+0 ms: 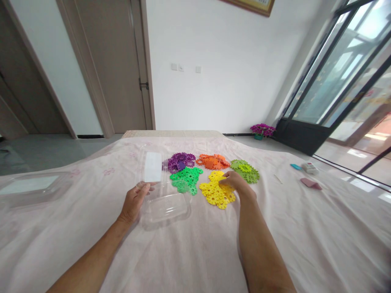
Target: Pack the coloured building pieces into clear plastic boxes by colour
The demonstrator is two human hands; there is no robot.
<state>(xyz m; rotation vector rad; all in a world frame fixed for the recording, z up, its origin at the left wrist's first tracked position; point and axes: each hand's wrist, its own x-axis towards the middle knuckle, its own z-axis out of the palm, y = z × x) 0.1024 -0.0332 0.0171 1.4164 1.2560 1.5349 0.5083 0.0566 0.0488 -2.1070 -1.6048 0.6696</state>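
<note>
A clear plastic box [167,208] lies on the cloth, with its lid [152,167] folded back and a white label on it. My left hand [136,201] pinches the box's left edge where the lid meets it. Over the pile of yellow notched plastic discs [216,195], my right hand [234,181] has its fingers bent down onto the upper discs and closed on some of them. Part of what it grips is hidden. Green discs [187,178] lie just behind the box, some seen through its clear wall. Purple [182,160], orange [213,161] and lime-green discs [245,171] form separate heaps.
Another clear box with a white label [29,187] sits at the far left of the cloth-covered table [195,252]. On the right lie a blue item [296,167], a small white object [310,168], a pink cloth [310,183] and a thin stick [277,178].
</note>
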